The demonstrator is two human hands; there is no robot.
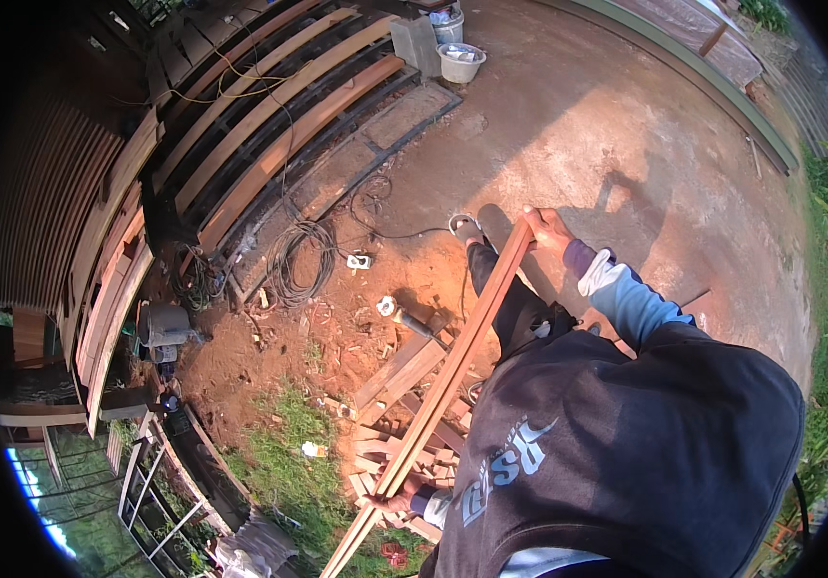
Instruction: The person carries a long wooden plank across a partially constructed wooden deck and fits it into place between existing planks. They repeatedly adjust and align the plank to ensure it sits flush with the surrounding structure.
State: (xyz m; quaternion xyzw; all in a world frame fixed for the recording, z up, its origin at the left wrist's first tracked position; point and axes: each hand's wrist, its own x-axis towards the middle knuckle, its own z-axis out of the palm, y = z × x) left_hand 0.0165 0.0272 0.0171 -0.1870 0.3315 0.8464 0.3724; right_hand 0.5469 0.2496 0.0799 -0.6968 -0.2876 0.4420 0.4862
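Note:
A long, reddish-brown wooden strip (pixel 453 371) runs slantwise in front of my body, with lines along its length. I cannot tell if it is one grooved piece or several side by side. Close to its upper end, my right hand (pixel 551 231) is closed around the wood. Lower down, my left hand (pixel 397 498) grips the same strip, its fingers partly hidden. Below the strip lie short wooden offcuts (pixel 373 453) in a heap and a wider board (pixel 401 376). A cylindrical power tool (pixel 421 324) with a white round end rests by the board.
Long planks (pixel 298 144) lie across a dark frame at the upper left. Coiled black cable (pixel 300 265) and a white socket block (pixel 359 261) sit on the soil. A concrete block (pixel 416 45) stands by a bucket (pixel 460 64). More boards (pixel 110 299) lean at the left.

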